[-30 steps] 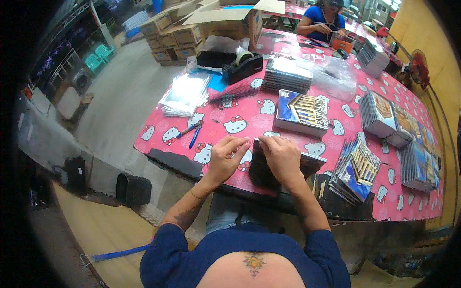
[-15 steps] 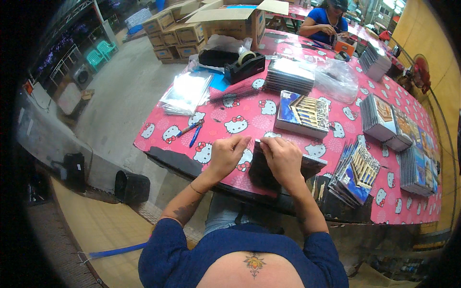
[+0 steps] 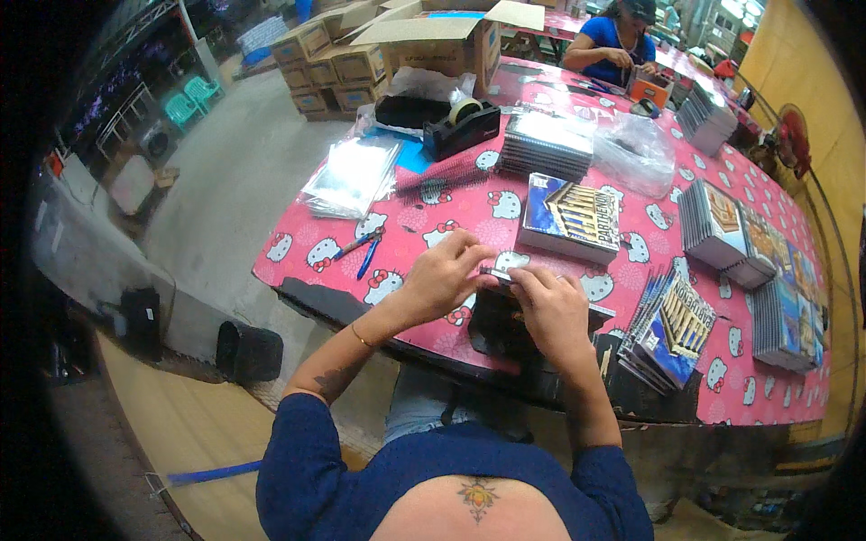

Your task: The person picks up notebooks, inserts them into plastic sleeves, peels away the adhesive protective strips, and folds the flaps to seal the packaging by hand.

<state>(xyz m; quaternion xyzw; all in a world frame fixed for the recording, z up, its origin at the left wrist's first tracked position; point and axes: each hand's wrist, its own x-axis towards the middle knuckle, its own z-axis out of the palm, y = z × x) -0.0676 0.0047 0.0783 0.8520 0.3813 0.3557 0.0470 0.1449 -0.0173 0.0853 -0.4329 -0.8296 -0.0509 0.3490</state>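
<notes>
A dark-covered notebook (image 3: 498, 326) stands at the table's near edge in front of me, partly hidden by my right hand. My right hand (image 3: 552, 311) is closed over its upper edge, thumb and fingertips pinching near the top corner. From the left, my left hand (image 3: 446, 278) meets that same corner with its fingers bent together; what lies between the fingertips is too small to make out. Just beyond my hands lies a stack of notebooks (image 3: 570, 216) with a blue cover picturing a columned temple. Several similar spiral-bound notebooks (image 3: 669, 329) lie fanned out to the right.
Two pens (image 3: 368, 257), clear plastic sleeves (image 3: 354, 178) and a black tape dispenser (image 3: 462, 131) lie to the left. Behind are stacked spiral notebooks (image 3: 546, 144) and a plastic bag (image 3: 636, 153). More notebook stacks (image 3: 713, 225) line the right. A co-worker (image 3: 613, 50) sits at the far end.
My left hand has moved slightly up and right, its fingers now at the notebook's top corner. My right hand has shifted a little right and down, still gripping the upper edge.
</notes>
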